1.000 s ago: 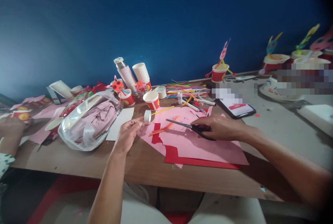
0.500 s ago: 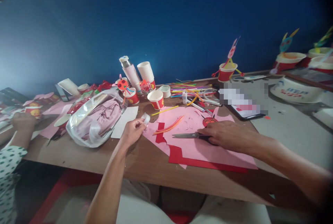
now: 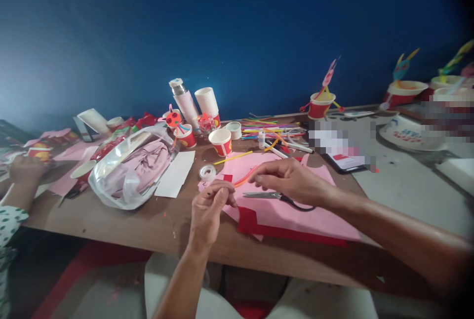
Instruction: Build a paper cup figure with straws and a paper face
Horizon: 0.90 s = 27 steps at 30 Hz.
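My left hand (image 3: 211,208) is closed in a pinch over the pink paper's left side, its fingers covering the near end of the orange and red pipe cleaners (image 3: 244,177). Whatever it holds is hidden. Above the far end of these strips, my right hand (image 3: 287,179) has its fingers curled together; I cannot make out what is between them. Scissors (image 3: 262,195) with black handles lie just below my right hand on the pink paper (image 3: 296,218), apart from both hands. A roll of clear tape (image 3: 207,173) rests beyond my left hand. Red paper (image 3: 247,220) shows along the pink sheet's near edge.
Paper cups (image 3: 221,142), a flask (image 3: 184,101) and a heap of coloured pipe cleaners (image 3: 274,127) stand along the wall. A plastic bag (image 3: 129,176) sits left, a phone (image 3: 344,156) right. Another person's hand (image 3: 25,171) is at the far left.
My left hand has let go of the tape roll and moved right to the pipe cleaners. My right hand has left the scissors and moved left to the pipe cleaners' far end.
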Available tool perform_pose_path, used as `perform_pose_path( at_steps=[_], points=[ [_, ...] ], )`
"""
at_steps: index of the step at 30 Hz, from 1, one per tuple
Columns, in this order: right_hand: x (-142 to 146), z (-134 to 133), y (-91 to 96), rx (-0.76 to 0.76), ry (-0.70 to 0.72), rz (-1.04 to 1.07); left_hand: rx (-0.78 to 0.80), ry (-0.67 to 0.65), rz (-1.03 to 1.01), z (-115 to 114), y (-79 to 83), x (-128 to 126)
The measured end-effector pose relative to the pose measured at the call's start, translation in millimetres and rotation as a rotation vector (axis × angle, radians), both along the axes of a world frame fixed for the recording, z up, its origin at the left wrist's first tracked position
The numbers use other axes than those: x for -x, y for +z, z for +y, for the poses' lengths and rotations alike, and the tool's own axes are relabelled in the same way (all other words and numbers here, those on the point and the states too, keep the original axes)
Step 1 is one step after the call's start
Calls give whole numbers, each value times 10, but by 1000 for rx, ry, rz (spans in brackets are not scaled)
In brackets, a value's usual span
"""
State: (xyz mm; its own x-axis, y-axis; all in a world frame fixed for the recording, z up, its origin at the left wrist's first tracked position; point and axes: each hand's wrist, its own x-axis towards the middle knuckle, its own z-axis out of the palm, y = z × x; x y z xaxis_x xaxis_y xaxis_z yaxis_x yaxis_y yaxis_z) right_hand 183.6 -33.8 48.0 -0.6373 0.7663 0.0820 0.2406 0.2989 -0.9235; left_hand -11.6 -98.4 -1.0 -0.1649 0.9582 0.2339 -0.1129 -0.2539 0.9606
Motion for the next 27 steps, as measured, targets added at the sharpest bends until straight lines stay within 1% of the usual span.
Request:
perform_pose_path(
  at_steps=[2, 4, 6, 10, 15, 18, 24, 27],
  points=[
    [143, -25, -111, 134, -26, 118, 0, 77, -4, -25, -58, -80],
    [227, -69, -220, 193, -18, 182, 9, 133, 14, -37, -84, -115],
    [260, -121, -278, 208, -26, 206, 1, 152, 47, -45, -78, -131],
    [254, -194, -262, 233, -50, 246, -52, 124, 102, -61, -25, -172],
    [239, -202, -275, 288, -20, 320, -68, 124, 188, -88, 4, -226],
    [232, -201, -297, 307, 0, 362, -87, 107, 211, -101, -5, -235],
    [209, -210, -281, 373, 14, 438, -92, 71, 240, -106, -53, -215],
    [211, -207, -301, 379, 4, 423, -89, 74, 219, -104, -61, -210]
  ],
)
